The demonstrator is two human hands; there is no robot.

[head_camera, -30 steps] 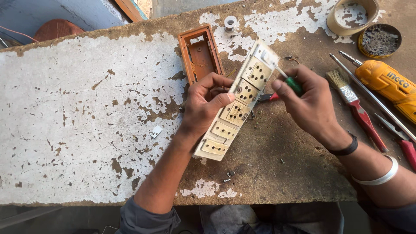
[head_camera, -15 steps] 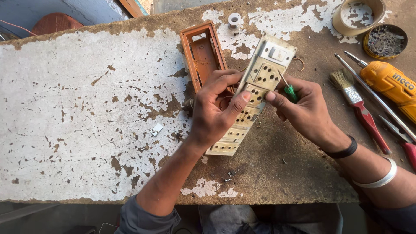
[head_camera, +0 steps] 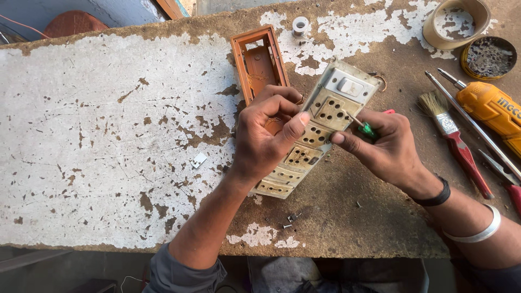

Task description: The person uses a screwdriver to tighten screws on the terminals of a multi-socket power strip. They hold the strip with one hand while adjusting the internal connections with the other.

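Both hands have lifted the dirty cream socket strip [head_camera: 315,138] nearer the orange casing [head_camera: 259,62] on the bench [head_camera: 97,135]. Left hand [head_camera: 266,141] clasps the strip; right hand [head_camera: 382,146] pinches a green-handled screwdriver [head_camera: 364,127] against its face.

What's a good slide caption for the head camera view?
Left hand steadies a cream socket strip cover while the right hand works a green-handled screwdriver on a worn workbench.
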